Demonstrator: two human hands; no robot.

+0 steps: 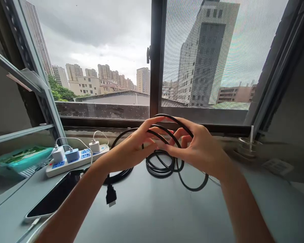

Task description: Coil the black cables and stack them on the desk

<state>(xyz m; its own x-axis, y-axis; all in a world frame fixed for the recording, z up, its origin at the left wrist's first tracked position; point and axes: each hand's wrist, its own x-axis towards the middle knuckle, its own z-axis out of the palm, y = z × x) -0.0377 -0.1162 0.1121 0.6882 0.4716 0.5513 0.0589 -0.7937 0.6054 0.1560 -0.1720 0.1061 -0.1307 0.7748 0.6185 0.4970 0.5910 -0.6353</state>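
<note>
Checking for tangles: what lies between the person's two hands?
Loops of a thin black rubber cable, which the left hand and the right hand both hold, as the head view shows.

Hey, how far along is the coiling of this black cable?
Done: several loops of the black cable are gathered into a bundle. In hand: the left hand and right hand both grip the loops. Left: the plug end trails loose, and one wide loop sags outside the bundle.

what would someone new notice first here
The left hand and right hand meet mid-frame, holding loops of a black cable over the grey table. To the left lie a white power strip with chargers plugged in and, nearer the camera, a phone. Behind, a window shows tall buildings.
</note>
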